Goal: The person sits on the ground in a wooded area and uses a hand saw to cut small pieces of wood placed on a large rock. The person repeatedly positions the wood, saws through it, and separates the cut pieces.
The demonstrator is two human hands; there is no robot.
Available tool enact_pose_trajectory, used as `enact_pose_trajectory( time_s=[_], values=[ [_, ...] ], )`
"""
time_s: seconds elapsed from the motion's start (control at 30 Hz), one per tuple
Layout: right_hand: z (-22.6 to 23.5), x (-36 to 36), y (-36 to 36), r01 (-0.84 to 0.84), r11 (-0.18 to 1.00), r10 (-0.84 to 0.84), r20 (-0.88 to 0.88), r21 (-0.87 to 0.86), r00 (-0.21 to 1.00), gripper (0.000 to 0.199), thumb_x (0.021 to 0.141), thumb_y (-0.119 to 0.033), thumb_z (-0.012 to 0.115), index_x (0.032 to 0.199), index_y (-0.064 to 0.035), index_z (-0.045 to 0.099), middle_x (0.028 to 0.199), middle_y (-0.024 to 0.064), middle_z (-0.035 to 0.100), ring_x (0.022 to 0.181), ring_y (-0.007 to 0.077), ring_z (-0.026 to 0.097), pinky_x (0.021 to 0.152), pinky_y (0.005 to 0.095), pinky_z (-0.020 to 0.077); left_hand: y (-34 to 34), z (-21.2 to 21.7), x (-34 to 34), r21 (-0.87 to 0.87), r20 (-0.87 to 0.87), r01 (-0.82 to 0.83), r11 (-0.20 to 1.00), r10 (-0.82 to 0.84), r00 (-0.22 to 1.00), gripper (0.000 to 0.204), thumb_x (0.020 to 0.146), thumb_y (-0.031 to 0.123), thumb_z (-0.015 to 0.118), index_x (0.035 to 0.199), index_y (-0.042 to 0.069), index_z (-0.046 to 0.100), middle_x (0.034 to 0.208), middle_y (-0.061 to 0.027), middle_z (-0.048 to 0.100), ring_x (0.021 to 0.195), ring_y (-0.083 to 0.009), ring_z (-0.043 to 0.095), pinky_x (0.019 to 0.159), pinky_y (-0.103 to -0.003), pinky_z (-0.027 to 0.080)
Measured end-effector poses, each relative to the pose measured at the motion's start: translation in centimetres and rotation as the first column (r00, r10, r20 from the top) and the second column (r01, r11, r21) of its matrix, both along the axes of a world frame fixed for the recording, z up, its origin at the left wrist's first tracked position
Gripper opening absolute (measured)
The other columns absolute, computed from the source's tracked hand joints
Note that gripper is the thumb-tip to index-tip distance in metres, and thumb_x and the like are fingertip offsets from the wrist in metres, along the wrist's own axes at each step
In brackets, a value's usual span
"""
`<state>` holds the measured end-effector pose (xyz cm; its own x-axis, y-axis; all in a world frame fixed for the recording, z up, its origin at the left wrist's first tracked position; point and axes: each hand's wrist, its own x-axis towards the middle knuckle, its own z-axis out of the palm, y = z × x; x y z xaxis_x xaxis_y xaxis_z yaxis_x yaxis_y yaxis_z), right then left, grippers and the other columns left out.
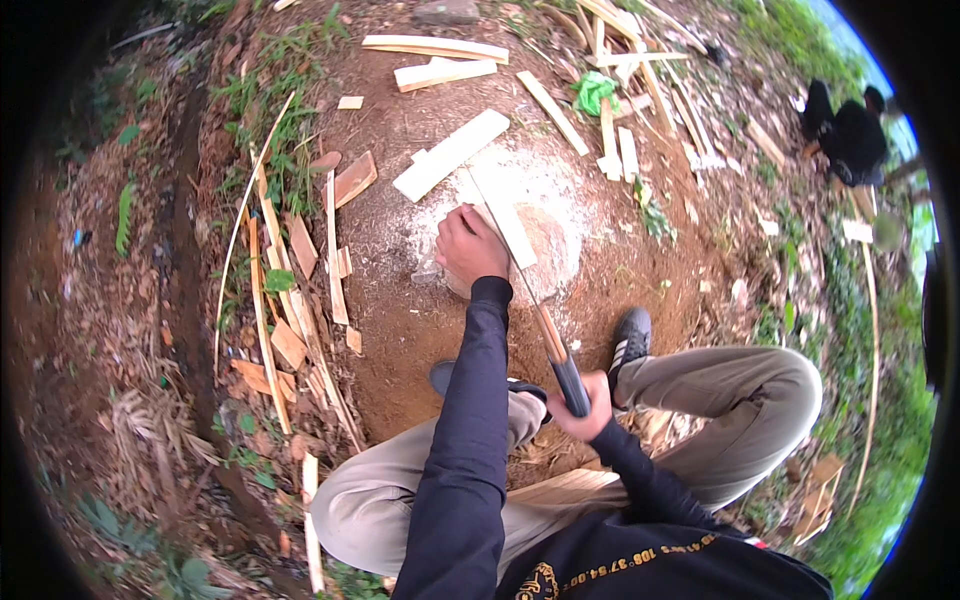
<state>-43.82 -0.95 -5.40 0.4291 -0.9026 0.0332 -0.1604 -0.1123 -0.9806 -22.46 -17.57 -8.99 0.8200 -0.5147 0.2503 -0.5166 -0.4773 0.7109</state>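
Note:
My right hand (592,408) is wrapped round the black and brown handle of a machete (568,380). Its long thin blade, seen nearly edge-on, slants up and left across a pale strip of wood (519,240). Closed on the left side of that strip is my left hand (470,246), its fingers partly hidden. Under the strip stands a round chopping stump (555,245), dusted with bright white shavings. Whether the blade touches the wood I cannot tell.
A wider pale board (452,155) lies just beyond the stump. More cut pieces (436,47) rest farther off, near a green plastic bag (595,92). Long strips (268,300) line the left side. At the far right another person (855,140) in dark clothes is crouching.

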Motion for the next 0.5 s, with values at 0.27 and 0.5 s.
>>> enact_pose_trajectory(
  time_s=[0.27,0.5],
  values=[
    [1.2,2.8,-1.2,0.041,0.998,-0.043,0.036,0.048,0.998,0.027,0.07,-0.017,0.074,0.058,-0.0041,0.054,0.049,0.0102,0.049,0.043,0.0256,0.054,0.047,0.0364,0.0439,0.0,-1.7,1.6,-0.018,0.008,0.05,0.999,-0.049,0.999,0.031,0.098,0.037,0.05,0.1,0.012,0.067,0.094,-0.007,0.064,0.085,-0.0276,0.062,0.076,-0.045,0.046],
    [2.0,1.4,0.0,-0.033,0.996,0.031,-0.024,-0.078,0.999,0.023,0.069,-0.015,0.072,0.06,-0.0066,0.053,0.055,0.0139,0.055,0.051,0.0347,0.058,0.053,0.0409,0.0485,-1.0,-2.7,3.3,-0.048,-0.014,0.066,0.997,-0.066,0.998,0.038,0.099,0.035,0.049,0.103,0.003,0.068,0.097,-0.0149,0.068,0.09,-0.0333,0.064,0.078,-0.046,0.048]
  ],
)
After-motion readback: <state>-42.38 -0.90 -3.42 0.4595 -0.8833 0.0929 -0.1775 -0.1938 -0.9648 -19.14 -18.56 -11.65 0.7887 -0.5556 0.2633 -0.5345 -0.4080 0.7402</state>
